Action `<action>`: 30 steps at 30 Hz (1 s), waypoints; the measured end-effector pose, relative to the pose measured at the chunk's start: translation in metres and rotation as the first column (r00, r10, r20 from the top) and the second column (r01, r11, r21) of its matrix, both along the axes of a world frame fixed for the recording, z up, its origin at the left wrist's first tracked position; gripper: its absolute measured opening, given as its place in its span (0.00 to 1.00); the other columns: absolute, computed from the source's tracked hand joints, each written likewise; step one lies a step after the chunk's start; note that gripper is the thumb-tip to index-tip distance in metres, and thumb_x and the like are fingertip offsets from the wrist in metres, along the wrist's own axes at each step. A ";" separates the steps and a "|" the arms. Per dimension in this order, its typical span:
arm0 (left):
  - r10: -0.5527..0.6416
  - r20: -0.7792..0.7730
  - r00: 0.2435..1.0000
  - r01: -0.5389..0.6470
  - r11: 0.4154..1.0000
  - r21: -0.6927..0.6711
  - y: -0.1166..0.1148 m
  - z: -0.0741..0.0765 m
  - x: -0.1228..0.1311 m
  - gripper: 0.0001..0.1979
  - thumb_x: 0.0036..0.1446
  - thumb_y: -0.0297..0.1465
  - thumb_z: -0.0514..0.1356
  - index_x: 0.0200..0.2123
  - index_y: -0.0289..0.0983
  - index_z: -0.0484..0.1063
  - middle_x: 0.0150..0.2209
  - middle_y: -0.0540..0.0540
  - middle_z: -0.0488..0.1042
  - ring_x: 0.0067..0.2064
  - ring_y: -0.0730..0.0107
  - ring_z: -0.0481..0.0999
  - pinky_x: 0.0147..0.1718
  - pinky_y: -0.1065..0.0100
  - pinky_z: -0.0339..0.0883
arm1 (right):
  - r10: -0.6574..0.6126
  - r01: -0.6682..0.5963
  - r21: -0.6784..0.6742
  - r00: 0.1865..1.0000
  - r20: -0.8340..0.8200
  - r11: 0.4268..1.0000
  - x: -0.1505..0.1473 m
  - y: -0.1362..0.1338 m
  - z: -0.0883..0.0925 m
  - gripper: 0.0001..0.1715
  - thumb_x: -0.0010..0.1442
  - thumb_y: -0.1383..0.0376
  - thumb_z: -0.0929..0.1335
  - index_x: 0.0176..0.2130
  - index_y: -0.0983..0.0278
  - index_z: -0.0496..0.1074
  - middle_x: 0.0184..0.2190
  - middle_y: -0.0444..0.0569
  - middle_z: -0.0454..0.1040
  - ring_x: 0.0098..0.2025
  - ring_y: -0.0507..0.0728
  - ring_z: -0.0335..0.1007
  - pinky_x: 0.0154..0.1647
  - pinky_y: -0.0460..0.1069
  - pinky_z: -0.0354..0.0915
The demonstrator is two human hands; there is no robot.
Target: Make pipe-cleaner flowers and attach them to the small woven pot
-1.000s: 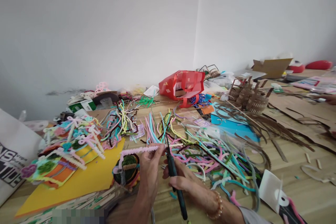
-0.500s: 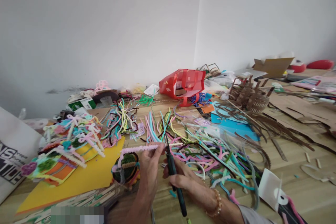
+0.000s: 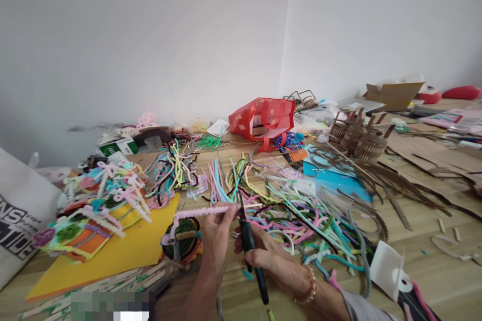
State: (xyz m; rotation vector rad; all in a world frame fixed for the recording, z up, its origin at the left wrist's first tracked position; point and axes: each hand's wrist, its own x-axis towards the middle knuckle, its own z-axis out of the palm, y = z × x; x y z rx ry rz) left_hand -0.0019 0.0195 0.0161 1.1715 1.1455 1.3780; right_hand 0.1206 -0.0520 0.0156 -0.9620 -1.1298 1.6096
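Lightly, fingers of the left hand (image 3: 216, 243) pinch a soft, bendable pink pipe cleaner (image 3: 198, 212), best held near its end, while the right hand (image 3: 273, 258) clenches black-handled pliers (image 3: 260, 281).

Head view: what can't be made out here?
All in the head view:
Black-handled hand tool: tip too thin to tell pliers from cutters.
Pink pipe cleaner: end hidden by left hand.
Pixelated patch: hides the bottom edge.
White tote bag: lettering cut off by frame edge.
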 end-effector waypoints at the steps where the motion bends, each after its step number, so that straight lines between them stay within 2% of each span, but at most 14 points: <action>1: 0.008 -0.012 1.000 -0.008 1.000 0.012 0.000 0.000 0.000 0.14 0.42 0.41 0.67 0.25 0.35 0.74 0.23 0.51 0.74 0.30 0.66 0.73 0.33 0.69 0.64 | -0.008 0.008 -0.006 1.000 0.000 1.000 0.000 0.000 0.000 0.23 0.42 0.63 0.66 0.41 0.63 0.64 0.37 0.48 0.66 0.44 0.60 0.62 0.42 0.52 0.59; 7: -0.007 -0.087 0.996 0.014 0.997 0.073 0.000 -0.007 0.001 0.13 0.45 0.41 0.65 0.23 0.36 0.73 0.21 0.52 0.72 0.27 0.69 0.70 0.29 0.71 0.62 | -0.056 0.058 -0.037 0.998 0.037 0.998 0.000 0.002 -0.007 0.23 0.39 0.67 0.64 0.40 0.63 0.65 0.35 0.47 0.67 0.41 0.58 0.61 0.39 0.51 0.59; 11: -0.022 -0.168 0.986 0.040 0.994 0.106 -0.002 -0.009 0.003 0.12 0.48 0.40 0.64 0.25 0.35 0.74 0.22 0.51 0.71 0.27 0.69 0.70 0.30 0.70 0.62 | -0.109 0.113 -0.086 0.993 0.048 0.990 -0.003 0.000 -0.013 0.19 0.41 0.67 0.64 0.37 0.64 0.67 0.33 0.46 0.67 0.37 0.56 0.61 0.36 0.49 0.59; 15: -0.019 -0.177 0.984 0.039 0.993 0.110 -0.002 -0.015 0.005 0.11 0.49 0.38 0.64 0.26 0.36 0.75 0.25 0.50 0.74 0.31 0.66 0.72 0.34 0.69 0.63 | -0.157 0.149 -0.160 0.987 -0.043 0.976 -0.008 -0.001 -0.022 0.16 0.44 0.64 0.65 0.37 0.64 0.68 0.29 0.45 0.66 0.36 0.56 0.62 0.36 0.49 0.60; 21: -0.010 -0.252 0.968 0.040 0.993 0.113 0.002 -0.025 0.004 0.12 0.50 0.40 0.63 0.25 0.37 0.73 0.23 0.52 0.70 0.28 0.67 0.69 0.31 0.69 0.61 | -0.188 0.128 -0.306 0.966 -0.175 0.943 -0.012 0.001 -0.031 0.21 0.44 0.60 0.69 0.40 0.65 0.69 0.29 0.43 0.68 0.31 0.52 0.63 0.34 0.47 0.59; 26: -0.005 -0.325 0.946 0.044 0.993 0.111 0.001 -0.023 0.005 0.12 0.50 0.39 0.61 0.23 0.37 0.72 0.22 0.51 0.70 0.28 0.66 0.69 0.31 0.68 0.60 | -0.199 0.082 -0.357 0.931 -0.305 0.931 -0.016 0.006 -0.035 0.21 0.41 0.58 0.72 0.34 0.66 0.67 0.26 0.43 0.67 0.27 0.51 0.64 0.34 0.48 0.61; 30: 0.006 -0.404 0.915 0.039 0.994 0.103 0.003 -0.025 0.004 0.11 0.51 0.39 0.61 0.24 0.37 0.72 0.23 0.50 0.71 0.29 0.63 0.70 0.33 0.66 0.60 | -0.180 0.032 -0.380 0.914 -0.363 0.924 -0.017 0.010 -0.047 0.20 0.42 0.58 0.73 0.32 0.66 0.66 0.26 0.43 0.67 0.27 0.51 0.63 0.33 0.49 0.62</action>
